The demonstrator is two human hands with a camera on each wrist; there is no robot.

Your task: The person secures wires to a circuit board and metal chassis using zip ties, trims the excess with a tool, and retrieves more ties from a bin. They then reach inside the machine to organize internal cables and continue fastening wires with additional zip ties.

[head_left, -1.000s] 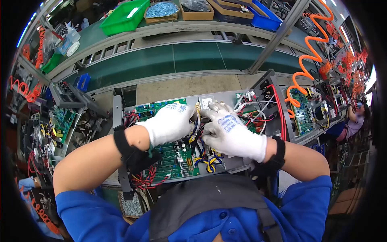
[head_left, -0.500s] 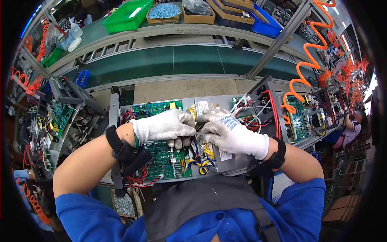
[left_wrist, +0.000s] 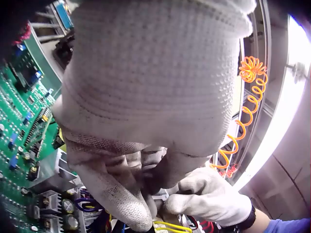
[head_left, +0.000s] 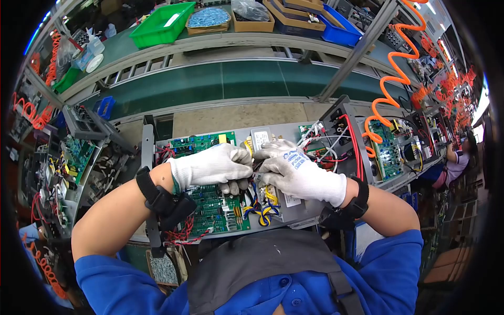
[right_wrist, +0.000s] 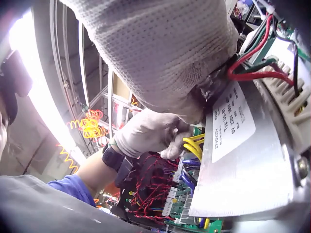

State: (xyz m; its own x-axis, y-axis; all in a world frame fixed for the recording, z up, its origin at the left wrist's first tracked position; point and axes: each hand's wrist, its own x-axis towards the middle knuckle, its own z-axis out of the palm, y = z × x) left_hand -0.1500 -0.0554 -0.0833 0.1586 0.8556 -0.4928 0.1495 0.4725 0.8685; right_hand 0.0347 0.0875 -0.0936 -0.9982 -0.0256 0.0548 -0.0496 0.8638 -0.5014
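Both hands wear white gloves with greyed fingers and meet above the wire bundle (head_left: 261,206) between a green circuit board (head_left: 212,202) and a metal box (head_left: 291,207). The left hand (head_left: 218,167) comes over the board, its fingers curled inward. Across from it, the right hand (head_left: 299,170) bends its fingers toward the left fingertips. A small grey piece (left_wrist: 160,197) is pinched between the two hands in the left wrist view; its shape is mostly hidden. Yellow wires (right_wrist: 194,145) loop beside the left fingertips, next to the labelled metal box (right_wrist: 243,160).
The open chassis has upright end panels (head_left: 149,157) and red wires (head_left: 357,149) at its right. Behind it runs a green conveyor (head_left: 252,79), with a green bin (head_left: 163,25) and a blue bin (head_left: 338,29) above. An orange coiled hose (head_left: 391,79) hangs at right.
Since a second ago, my left hand has turned, its printed back no longer facing up, and some fingers now show beneath it. My right hand stays close to the same spot, fingers bent inward.
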